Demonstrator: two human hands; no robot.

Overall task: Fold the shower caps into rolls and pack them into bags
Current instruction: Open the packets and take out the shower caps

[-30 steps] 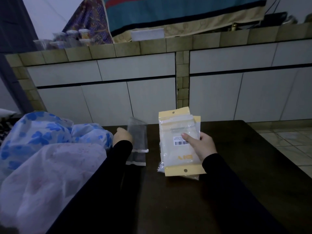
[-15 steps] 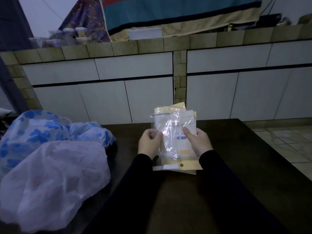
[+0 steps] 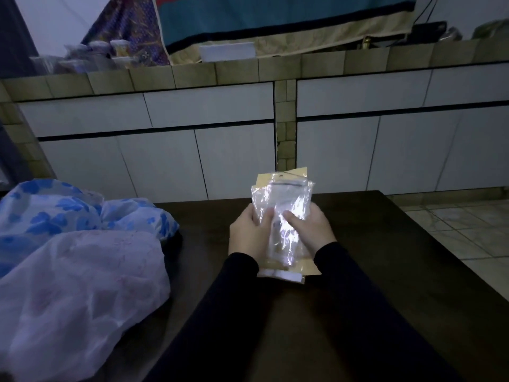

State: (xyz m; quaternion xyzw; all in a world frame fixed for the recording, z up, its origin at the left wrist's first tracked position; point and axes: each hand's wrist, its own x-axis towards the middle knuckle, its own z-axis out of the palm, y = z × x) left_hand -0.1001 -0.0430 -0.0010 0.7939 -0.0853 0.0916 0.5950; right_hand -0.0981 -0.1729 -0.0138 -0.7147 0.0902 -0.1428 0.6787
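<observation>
Caps: a heap of shower caps (image 3: pixel 68 271) lay at my far left on the table (image 3: pixel 399 271), a blue-flowered one behind and a pale, faintly pink one in front, touching each other.
Left hand: my left hand (image 3: pixel 249 235) was curled round the left edge of the bags (image 3: pixel 283 216), thumb laid across the front of the clear film.
Bags: I held the stack upright over the table's middle, just above the top; a crinkled clear bag lay foremost, glaring in the light, with yellow-carded packs behind it showing at top and bottom. What the clear bag held I could not tell.
Right hand: my right hand (image 3: pixel 314 230) gripped the stack's right edge, thumb pressed on the front near the left thumb, the two thumbs apart.
Sleeves: both my arms were in dark sleeves (image 3: pixel 358 312) running down to the lower edge.
Beyond: white cabinet fronts (image 3: pixel 165 161) stood behind the table; tiled floor (image 3: pixel 468 230) lay to my right.
</observation>
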